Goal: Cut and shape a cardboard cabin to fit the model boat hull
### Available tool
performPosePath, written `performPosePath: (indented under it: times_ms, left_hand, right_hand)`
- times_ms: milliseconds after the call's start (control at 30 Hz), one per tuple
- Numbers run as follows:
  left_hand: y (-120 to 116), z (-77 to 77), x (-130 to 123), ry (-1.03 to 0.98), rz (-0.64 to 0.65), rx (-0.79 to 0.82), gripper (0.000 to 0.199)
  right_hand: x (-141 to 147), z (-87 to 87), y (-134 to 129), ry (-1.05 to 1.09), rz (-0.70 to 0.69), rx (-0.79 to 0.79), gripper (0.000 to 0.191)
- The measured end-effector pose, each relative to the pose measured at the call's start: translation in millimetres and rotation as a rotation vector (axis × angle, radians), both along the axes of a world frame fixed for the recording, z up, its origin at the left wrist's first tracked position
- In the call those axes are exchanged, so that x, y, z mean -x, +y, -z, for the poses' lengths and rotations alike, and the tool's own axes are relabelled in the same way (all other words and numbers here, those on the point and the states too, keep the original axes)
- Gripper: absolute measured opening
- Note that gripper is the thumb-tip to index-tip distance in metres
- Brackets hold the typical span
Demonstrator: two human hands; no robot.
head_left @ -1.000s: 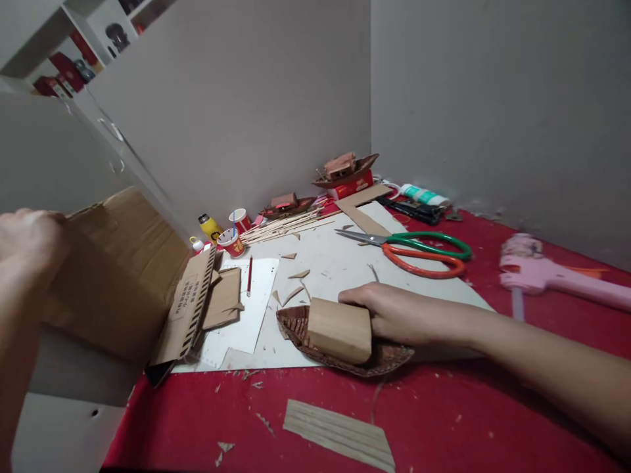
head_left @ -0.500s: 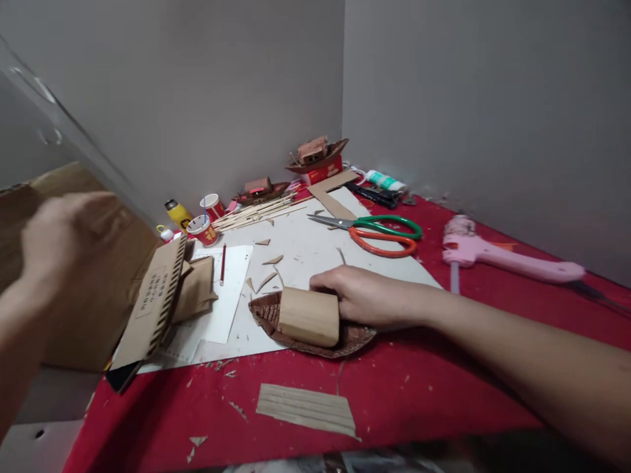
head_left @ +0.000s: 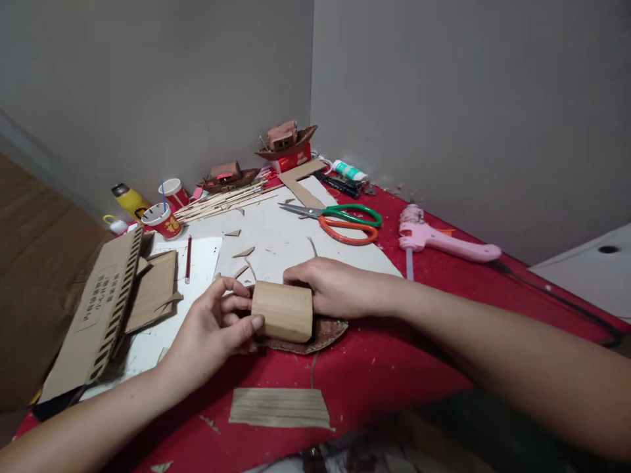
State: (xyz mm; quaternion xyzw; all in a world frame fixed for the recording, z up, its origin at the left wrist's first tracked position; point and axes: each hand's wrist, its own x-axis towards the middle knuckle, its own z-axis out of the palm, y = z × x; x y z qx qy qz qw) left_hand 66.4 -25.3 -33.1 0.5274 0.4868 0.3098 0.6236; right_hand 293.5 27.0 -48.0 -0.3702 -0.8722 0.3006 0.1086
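A small brown model boat lies on the near edge of the white sheet and the red table cover. On it sits a curved tan cardboard cover. My left hand grips the cover's left end, thumb in front and fingers behind. At the right end my right hand is closed round the cover's back edge, its fingertips partly hidden behind it. A ridged cardboard strip lies in front of the boat.
Green and orange scissors and a pink glue gun lie at the right. Thin sticks, paper cups and two model boats stand farther back. Cardboard pieces and a red pencil are at the left.
My left hand has come from the large cardboard at the far left to the left end of the curved cover. My right hand stays at the cover. The view has turned right.
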Motion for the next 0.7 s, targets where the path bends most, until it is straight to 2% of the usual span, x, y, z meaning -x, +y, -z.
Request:
performPosePath:
  times_ms: [100, 400, 700]
  left_hand:
    - [7, 1.1, 0, -0.03, 0.043, 0.064, 0.039]
    - [8, 6.6, 9, -0.036, 0.156, 0.055, 0.032]
    - [10, 19.7, 14, -0.031, 0.186, 0.019, 0.021]
  right_hand:
    - [1, -1.6, 0, -0.005, 0.001, 0.021, 0.015]
    - [4, -0.4, -1, -0.047, 0.031, 0.049, 0.024]
    - [4, 1.7, -2, -0.071, 0.044, 0.066, 0.016]
